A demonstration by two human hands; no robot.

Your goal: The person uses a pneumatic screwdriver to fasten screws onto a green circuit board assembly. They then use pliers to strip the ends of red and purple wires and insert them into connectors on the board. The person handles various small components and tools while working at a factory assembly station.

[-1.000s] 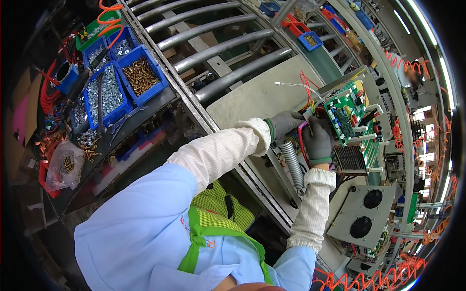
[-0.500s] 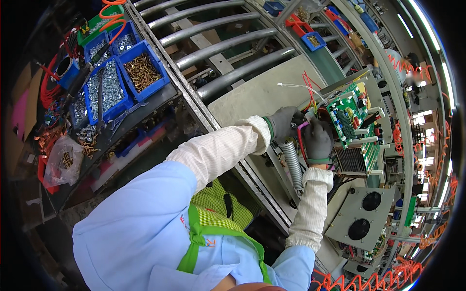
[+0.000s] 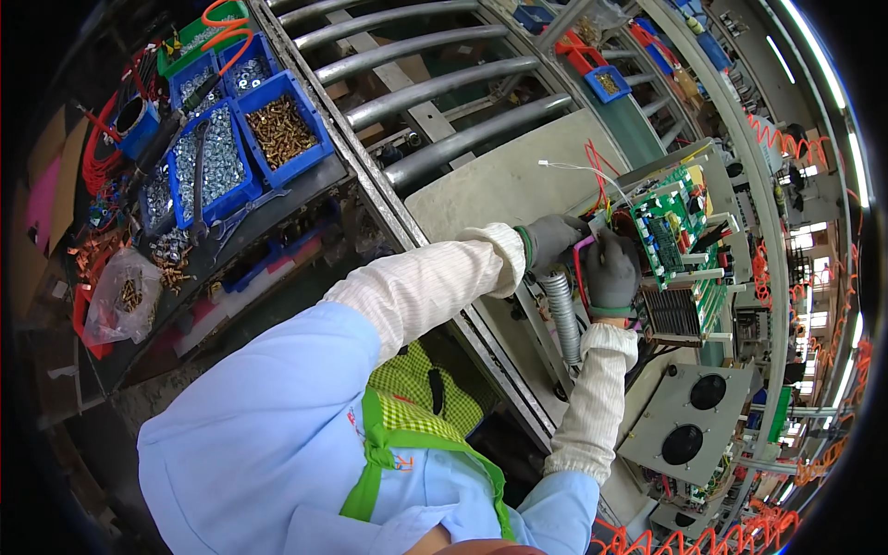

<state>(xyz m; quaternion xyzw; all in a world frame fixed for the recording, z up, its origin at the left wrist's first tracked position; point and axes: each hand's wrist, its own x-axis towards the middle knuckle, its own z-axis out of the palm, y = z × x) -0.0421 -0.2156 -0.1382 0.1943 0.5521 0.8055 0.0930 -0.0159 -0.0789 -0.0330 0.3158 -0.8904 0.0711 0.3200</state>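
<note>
Both my hands wear grey gloves and meet at the metal unit beside a green circuit board (image 3: 668, 227). My left hand (image 3: 555, 240) has its fingers bent together; what they grip is hidden. Close beside it, my right hand (image 3: 612, 268) is closed at the purple-sleeved end of a thick red cable (image 3: 580, 270). This cable runs down along the right hand's palm side. Below the hands lies a ribbed grey hose (image 3: 562, 319). Thin red wires (image 3: 599, 171) and a white lead with a small plug (image 3: 573, 166) rise behind the fingers.
Blue bins hold brass-coloured bolts (image 3: 280, 132) and silver nuts or washers (image 3: 213, 162); wrenches (image 3: 242, 218) lie there. Metal rollers (image 3: 462, 139) stretch beyond the bench. A finned heat sink (image 3: 672, 312) sits under the board. A grey panel with two round fans (image 3: 694, 416) stands at right.
The view has shifted slightly. My left hand's fingers have moved a little closer to the right hand, around the purple cable end. The right hand stays nearly in place.
</note>
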